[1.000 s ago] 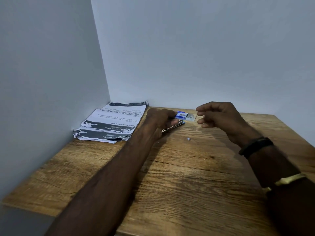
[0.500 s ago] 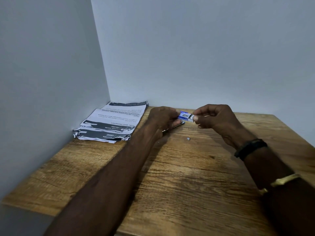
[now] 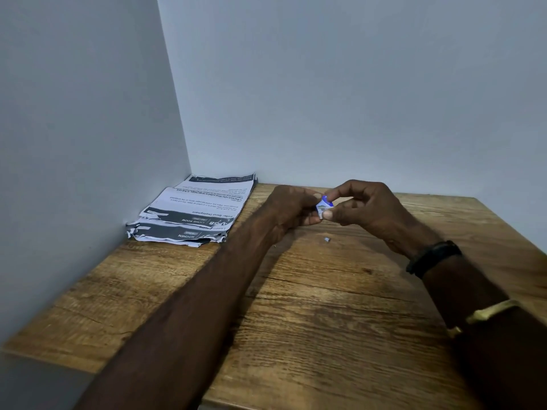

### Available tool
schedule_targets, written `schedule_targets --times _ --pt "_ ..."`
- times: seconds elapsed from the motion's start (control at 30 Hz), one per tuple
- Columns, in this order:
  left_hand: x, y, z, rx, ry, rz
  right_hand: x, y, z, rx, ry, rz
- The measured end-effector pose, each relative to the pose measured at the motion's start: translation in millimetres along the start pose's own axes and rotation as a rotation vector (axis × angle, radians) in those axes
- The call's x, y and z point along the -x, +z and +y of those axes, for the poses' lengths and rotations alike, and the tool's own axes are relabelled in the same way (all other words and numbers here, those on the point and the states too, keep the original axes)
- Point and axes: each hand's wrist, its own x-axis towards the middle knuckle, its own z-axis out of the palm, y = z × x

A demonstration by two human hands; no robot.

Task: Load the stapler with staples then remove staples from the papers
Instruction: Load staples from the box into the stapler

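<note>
A small blue-and-white staple box [image 3: 324, 205] is held just above the wooden table [image 3: 325, 321] near its far edge. My right hand [image 3: 370, 211] pinches the box between thumb and fingers. My left hand [image 3: 291, 208] is curled against the box's left side, its fingertips on it. The stapler is not visible; it may lie hidden under my left hand. A stack of printed, stapled papers [image 3: 201, 211] with ragged edges lies in the far left corner, left of my left hand.
A tiny grey bit of staples [image 3: 326, 239] lies on the table just in front of my hands. Grey walls close the table on the left and at the back. The table's near edge runs diagonally at the lower left.
My right hand came in and took the staple box off the table. Both hands have lifted and closed together on it. The metal stapler seen under my left hand has gone out of sight.
</note>
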Motion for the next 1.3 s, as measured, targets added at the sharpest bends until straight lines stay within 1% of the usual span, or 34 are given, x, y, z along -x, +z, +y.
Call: schedule_targets --times 0.13,0.2,0.33,0.4,0.43,0.47,0.53,0.6,0.67,0.73,0.8,0.9,0.97,1.07,1.2,1.23,1.3 --pt "0 2 -1 -0.006 0.018 0.02 1 -2 -1 0.056 -0.021 0.011" --pt "-1 1 -2 -0.063 0.039 0.077 1 -3 -1 0.143 0.008 0.054" --pt "-5 -7 -7 -0.372 0.263 0.375 0 -7 6 0.497 0.079 0.153" --pt "-6 -10 -7 -0.548 0.333 0.471 3 -8 11 0.598 0.104 0.173" --pt "-6 -12 -7 -0.625 0.342 0.487 4 -8 13 0.635 0.117 0.172" --pt "-6 -14 -7 -0.673 0.336 0.476 4 -8 15 0.665 0.125 0.16" --pt "-7 -16 -8 -0.729 0.285 0.395 4 -8 18 0.71 0.138 0.114" --pt "-10 -17 -11 -0.851 0.232 0.325 3 -9 20 0.743 0.164 0.075" --pt "-13 -18 -15 -0.991 0.195 0.288 3 -9 21 0.757 0.188 0.07" --pt "-14 -19 -20 -1.069 0.17 0.274 3 -9 18 0.785 0.17 0.088" --pt "-14 -20 -25 -1.097 0.149 0.281 3 -8 14 0.81 0.099 0.089" --pt "-15 -21 -27 -1.114 0.164 0.313 3 -2 5 0.8 -0.004 -0.056" --pt "-15 -20 -28 -1.123 0.193 0.336 3 5 4 0.863 -0.043 -0.134" --pt "-15 -20 -29 -1.125 0.205 0.347 0 12 8 0.989 -0.082 -0.123" --pt "-15 -19 -29 -1.115 0.21 0.349 -2 16 12 1.025 -0.112 -0.114" --pt "-15 -19 -29 -1.112 0.214 0.352 -1 17 12 1.006 -0.12 -0.119" --pt "-14 -19 -28 -1.108 0.218 0.355 1 17 13 0.879 -0.115 -0.095"
